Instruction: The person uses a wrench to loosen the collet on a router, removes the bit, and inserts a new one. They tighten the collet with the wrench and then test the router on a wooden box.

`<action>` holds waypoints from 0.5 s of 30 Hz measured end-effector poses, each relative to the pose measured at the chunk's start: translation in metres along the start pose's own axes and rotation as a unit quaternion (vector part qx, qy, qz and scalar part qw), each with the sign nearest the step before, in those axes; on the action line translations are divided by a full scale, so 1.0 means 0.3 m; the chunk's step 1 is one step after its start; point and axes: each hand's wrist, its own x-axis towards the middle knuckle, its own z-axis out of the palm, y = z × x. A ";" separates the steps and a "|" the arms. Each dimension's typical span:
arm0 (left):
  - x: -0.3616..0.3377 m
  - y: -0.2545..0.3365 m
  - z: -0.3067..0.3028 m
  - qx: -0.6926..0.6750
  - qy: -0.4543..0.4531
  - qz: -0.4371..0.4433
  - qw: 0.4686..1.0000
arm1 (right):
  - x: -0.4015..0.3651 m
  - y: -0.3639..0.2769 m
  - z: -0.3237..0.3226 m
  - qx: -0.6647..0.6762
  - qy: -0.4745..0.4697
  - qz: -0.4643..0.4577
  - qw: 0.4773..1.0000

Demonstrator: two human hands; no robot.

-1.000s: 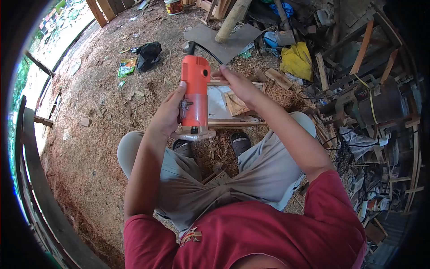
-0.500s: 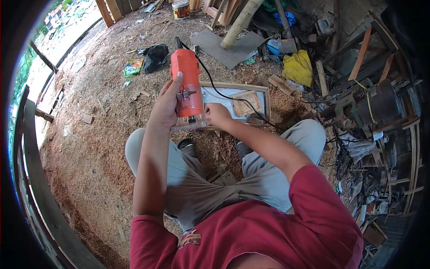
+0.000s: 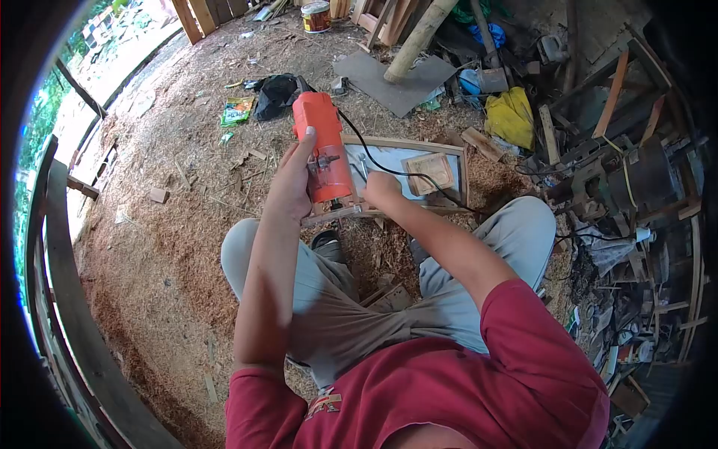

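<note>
My left hand (image 3: 294, 179) is wrapped round an orange trim router (image 3: 320, 135) with a clear base, held upright in front of my knees. Its collet (image 3: 336, 203) points down at the lower end. Beside the collet, my right hand (image 3: 382, 191) is closed, fingertips turned toward it and hidden from view. A slim metal piece like a wrench (image 3: 363, 166) shows right at that hand; I cannot tell whether the fingers hold it. Behind both hands, a wood-framed tray (image 3: 458, 176) with a pale bottom contains a flat tan piece (image 3: 428, 173). The router's black cord (image 3: 389, 173) runs across it.
Sawdust and shavings (image 3: 172, 254) cover the ground. Beyond the router lie a black bag (image 3: 275, 97) and a green packet (image 3: 237, 111). A wooden post (image 3: 419, 41) stands on a grey sheet (image 3: 359, 71). A yellow cloth (image 3: 511, 120), timber and a machine (image 3: 636, 179) crowd the right.
The view has shifted, so the scene sits slightly farther right. My right hand has turned a little by the collet, and the slim metal piece now shows. The left hand keeps its hold.
</note>
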 end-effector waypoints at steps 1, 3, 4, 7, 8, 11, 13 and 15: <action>0.001 -0.001 0.001 -0.003 0.005 -0.001 1.000 | 0.006 0.003 0.009 0.004 0.009 -0.003 1.000; -0.001 -0.002 0.006 -0.012 -0.007 -0.001 1.000 | -0.001 -0.013 0.030 0.014 0.077 0.032 0.996; -0.004 -0.004 0.009 -0.016 -0.013 -0.002 1.000 | -0.009 -0.023 0.034 0.020 0.110 0.051 0.992; -0.022 -0.010 0.022 -0.012 -0.001 -0.007 1.000 | -0.001 -0.034 0.019 -0.029 0.121 0.025 0.992; -0.033 -0.008 0.026 -0.023 -0.007 -0.008 1.000 | 0.002 -0.031 0.013 -0.033 0.113 0.023 0.993; -0.069 0.012 0.046 -0.042 -0.014 -0.006 0.999 | -0.008 -0.020 -0.026 -0.039 0.092 0.019 0.995; -0.068 0.014 0.041 -0.039 -0.007 0.001 0.999 | -0.004 -0.007 -0.039 -0.034 0.083 0.022 0.996; -0.068 0.013 0.034 -0.040 0.000 0.007 0.999 | -0.010 0.000 -0.060 -0.022 0.083 -0.014 0.996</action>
